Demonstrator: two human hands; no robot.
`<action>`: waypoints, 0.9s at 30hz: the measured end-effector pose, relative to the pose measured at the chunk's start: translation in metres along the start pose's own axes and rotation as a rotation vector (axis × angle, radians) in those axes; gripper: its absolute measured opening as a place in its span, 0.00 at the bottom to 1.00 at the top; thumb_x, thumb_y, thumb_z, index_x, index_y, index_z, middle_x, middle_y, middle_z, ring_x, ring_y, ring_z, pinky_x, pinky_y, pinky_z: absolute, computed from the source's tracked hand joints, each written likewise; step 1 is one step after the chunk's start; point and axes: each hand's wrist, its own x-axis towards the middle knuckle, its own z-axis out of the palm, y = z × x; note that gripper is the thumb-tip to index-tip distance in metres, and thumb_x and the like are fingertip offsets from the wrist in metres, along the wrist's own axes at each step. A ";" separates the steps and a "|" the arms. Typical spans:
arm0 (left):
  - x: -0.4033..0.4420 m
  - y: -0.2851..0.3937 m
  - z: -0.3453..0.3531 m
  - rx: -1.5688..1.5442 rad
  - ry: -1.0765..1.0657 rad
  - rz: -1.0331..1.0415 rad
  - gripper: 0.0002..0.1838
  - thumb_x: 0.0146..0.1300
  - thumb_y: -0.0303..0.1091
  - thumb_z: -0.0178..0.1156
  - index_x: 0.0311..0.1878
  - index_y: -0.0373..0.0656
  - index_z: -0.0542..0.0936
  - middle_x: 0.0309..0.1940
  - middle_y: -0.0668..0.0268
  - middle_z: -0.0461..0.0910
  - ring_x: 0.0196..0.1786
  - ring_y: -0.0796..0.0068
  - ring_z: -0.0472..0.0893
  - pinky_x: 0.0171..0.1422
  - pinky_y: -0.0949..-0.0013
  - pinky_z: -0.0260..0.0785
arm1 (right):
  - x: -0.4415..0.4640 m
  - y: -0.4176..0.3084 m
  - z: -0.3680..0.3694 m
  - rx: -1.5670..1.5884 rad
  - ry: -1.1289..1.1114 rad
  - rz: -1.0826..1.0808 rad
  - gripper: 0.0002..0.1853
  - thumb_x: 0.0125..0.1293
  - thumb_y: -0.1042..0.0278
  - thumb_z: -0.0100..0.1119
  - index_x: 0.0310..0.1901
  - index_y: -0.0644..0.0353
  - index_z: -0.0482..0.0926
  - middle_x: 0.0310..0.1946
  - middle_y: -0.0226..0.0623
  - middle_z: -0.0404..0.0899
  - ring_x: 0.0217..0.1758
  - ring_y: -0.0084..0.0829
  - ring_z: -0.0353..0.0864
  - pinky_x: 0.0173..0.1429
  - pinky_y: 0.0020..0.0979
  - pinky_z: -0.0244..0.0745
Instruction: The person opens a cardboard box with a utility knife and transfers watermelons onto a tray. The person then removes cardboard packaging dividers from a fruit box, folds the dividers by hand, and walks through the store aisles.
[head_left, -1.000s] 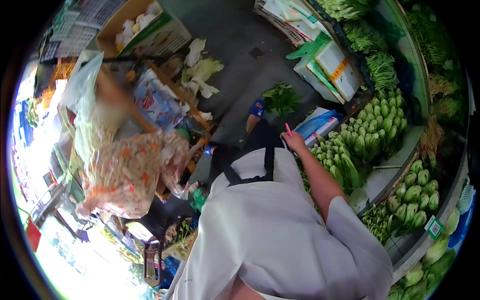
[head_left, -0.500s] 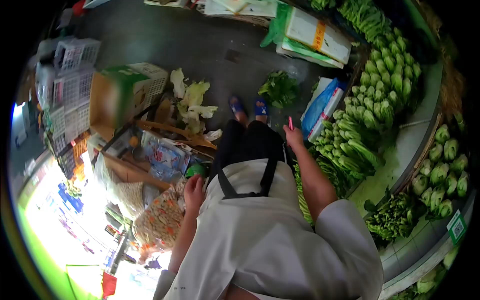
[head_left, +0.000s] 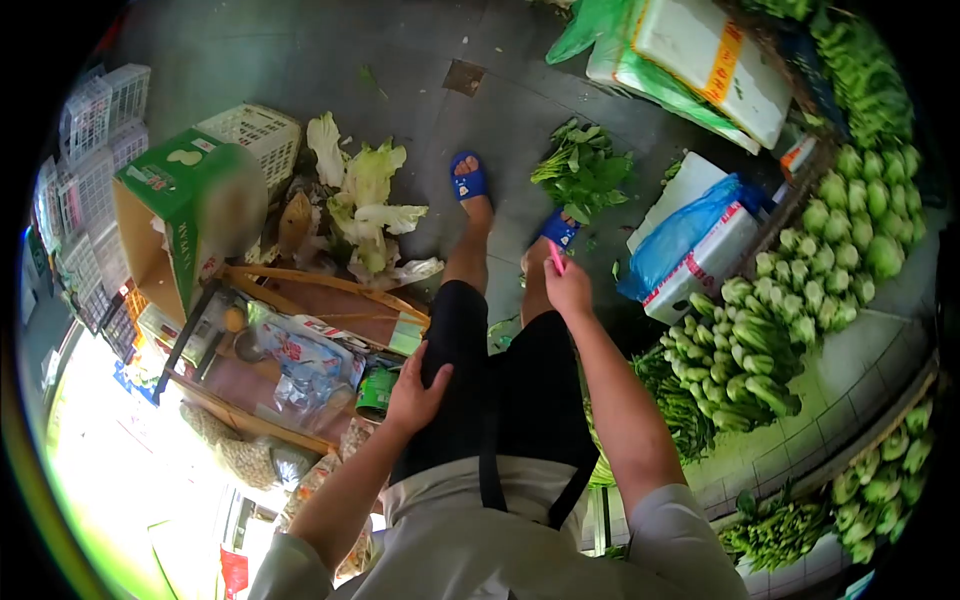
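Observation:
My right hand (head_left: 569,288) is closed around a slim pink object (head_left: 555,257), whose kind I cannot make out. It is held in front of my right shin, above the blue slipper (head_left: 560,230). A bunch of leafy greens (head_left: 583,170) lies on the floor just beyond it. Beside my left thigh is my left hand (head_left: 413,392), thumb apart and fingers stretched, holding nothing. Close to its left, a green can (head_left: 376,393) stands in a wooden shelf unit (head_left: 385,325).
Pale cabbage leaves (head_left: 370,205) lie on the floor at left, near a green cardboard box (head_left: 165,200) and white crates (head_left: 262,135). At right are foam boxes (head_left: 705,60), a blue plastic bag (head_left: 680,225) and a stall of piled green vegetables (head_left: 735,355).
My view has shifted, and the legs are apart in a step. My left hand has moved forward to the thigh and its fingers have opened. My right hand still holds the pink object.

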 end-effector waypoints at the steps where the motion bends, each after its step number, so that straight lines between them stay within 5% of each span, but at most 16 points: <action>1: 0.009 0.004 0.005 -0.007 -0.005 -0.015 0.42 0.65 0.54 0.65 0.75 0.41 0.64 0.67 0.45 0.71 0.69 0.48 0.72 0.72 0.55 0.65 | 0.010 -0.008 0.005 -0.024 -0.043 -0.018 0.20 0.71 0.49 0.53 0.46 0.58 0.84 0.37 0.56 0.84 0.43 0.59 0.82 0.48 0.53 0.76; 6: 0.061 0.024 0.033 0.120 0.014 -0.118 0.62 0.50 0.66 0.73 0.80 0.43 0.51 0.69 0.44 0.68 0.70 0.46 0.71 0.74 0.54 0.64 | 0.096 0.010 0.056 -0.008 -0.067 0.021 0.20 0.72 0.49 0.53 0.45 0.58 0.84 0.37 0.56 0.84 0.43 0.59 0.82 0.47 0.52 0.76; 14: 0.123 0.042 0.048 0.102 0.065 -0.338 0.62 0.43 0.60 0.79 0.76 0.41 0.57 0.66 0.44 0.70 0.67 0.45 0.74 0.70 0.52 0.68 | 0.279 0.076 0.147 -0.143 0.077 0.121 0.21 0.69 0.48 0.56 0.45 0.58 0.85 0.36 0.56 0.84 0.44 0.59 0.83 0.49 0.51 0.78; 17: 0.137 0.037 0.049 0.022 0.112 -0.338 0.61 0.42 0.53 0.81 0.76 0.39 0.58 0.67 0.46 0.70 0.68 0.49 0.73 0.73 0.54 0.64 | 0.328 0.077 0.174 -0.163 0.035 0.066 0.24 0.67 0.49 0.60 0.57 0.56 0.81 0.44 0.54 0.85 0.43 0.54 0.85 0.44 0.53 0.79; 20: 0.148 0.026 0.052 -0.070 0.130 -0.335 0.61 0.41 0.51 0.82 0.75 0.38 0.58 0.66 0.47 0.70 0.68 0.51 0.72 0.74 0.55 0.62 | 0.353 0.045 0.172 0.260 -0.146 0.286 0.36 0.65 0.50 0.66 0.72 0.50 0.68 0.53 0.48 0.82 0.43 0.47 0.85 0.37 0.49 0.81; 22: 0.153 0.024 0.054 -0.102 0.153 -0.323 0.61 0.41 0.49 0.83 0.75 0.36 0.58 0.66 0.49 0.70 0.68 0.53 0.72 0.74 0.56 0.61 | 0.386 0.057 0.184 0.389 -0.195 0.383 0.48 0.62 0.51 0.72 0.79 0.43 0.53 0.59 0.44 0.77 0.41 0.38 0.82 0.27 0.37 0.76; 23: 0.156 0.025 0.054 -0.142 0.163 -0.327 0.61 0.41 0.49 0.83 0.75 0.36 0.58 0.66 0.49 0.71 0.68 0.54 0.71 0.74 0.56 0.61 | 0.398 0.064 0.182 0.489 -0.232 0.379 0.49 0.62 0.52 0.73 0.79 0.41 0.52 0.47 0.40 0.81 0.30 0.30 0.77 0.22 0.27 0.65; 26: 0.156 0.021 0.057 -0.193 0.176 -0.305 0.60 0.41 0.49 0.82 0.74 0.36 0.60 0.65 0.49 0.71 0.67 0.55 0.72 0.74 0.57 0.61 | 0.410 0.078 0.165 0.727 -0.383 0.475 0.49 0.63 0.54 0.73 0.79 0.39 0.52 0.34 0.32 0.80 0.20 0.23 0.67 0.20 0.25 0.55; 27: 0.153 0.019 0.058 -0.204 0.179 -0.279 0.59 0.41 0.49 0.82 0.74 0.35 0.60 0.65 0.48 0.72 0.67 0.55 0.72 0.73 0.58 0.62 | 0.399 0.082 0.163 0.719 -0.281 0.464 0.42 0.62 0.58 0.73 0.76 0.44 0.61 0.25 0.25 0.74 0.15 0.20 0.60 0.19 0.25 0.53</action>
